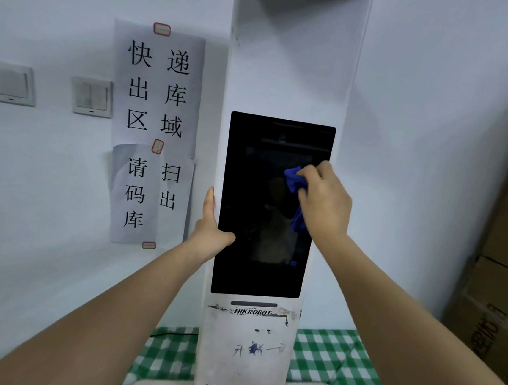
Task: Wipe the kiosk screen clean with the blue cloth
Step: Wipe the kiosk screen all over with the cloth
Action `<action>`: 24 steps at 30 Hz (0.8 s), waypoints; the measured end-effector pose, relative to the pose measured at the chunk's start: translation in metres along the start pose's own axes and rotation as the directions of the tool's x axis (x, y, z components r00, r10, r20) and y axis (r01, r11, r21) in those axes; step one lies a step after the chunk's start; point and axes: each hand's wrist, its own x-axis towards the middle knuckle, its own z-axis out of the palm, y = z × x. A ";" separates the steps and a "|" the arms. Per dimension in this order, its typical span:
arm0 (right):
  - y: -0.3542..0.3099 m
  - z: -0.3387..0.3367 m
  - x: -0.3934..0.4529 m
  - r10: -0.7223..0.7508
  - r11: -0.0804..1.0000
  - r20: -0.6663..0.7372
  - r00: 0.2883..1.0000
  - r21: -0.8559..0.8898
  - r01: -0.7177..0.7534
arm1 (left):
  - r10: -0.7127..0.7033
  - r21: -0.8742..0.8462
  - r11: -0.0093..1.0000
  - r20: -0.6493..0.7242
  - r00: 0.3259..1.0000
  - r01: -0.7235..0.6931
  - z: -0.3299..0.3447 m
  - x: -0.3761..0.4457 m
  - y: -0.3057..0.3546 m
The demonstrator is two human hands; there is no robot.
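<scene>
The kiosk screen (263, 212) is black, smooth and shiny like glass. The blue cloth (293, 179) looks soft and crumpled. The kiosk body (289, 71) is white and matt, scuffed low down. The paper signs (158, 90) are thin and wrinkled. The checked tablecloth (323, 360) is cloth.

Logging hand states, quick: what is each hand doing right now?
Left hand: open, braced against the kiosk edge, holding nothing.
Right hand: closed on the blue cloth, pressing it to the screen.
</scene>
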 end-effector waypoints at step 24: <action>0.007 0.000 -0.012 -0.054 0.999 0.067 0.996 -0.004 0.054 | -0.024 -0.080 0.997 -0.095 0.995 0.017 0.006 -0.002 0.008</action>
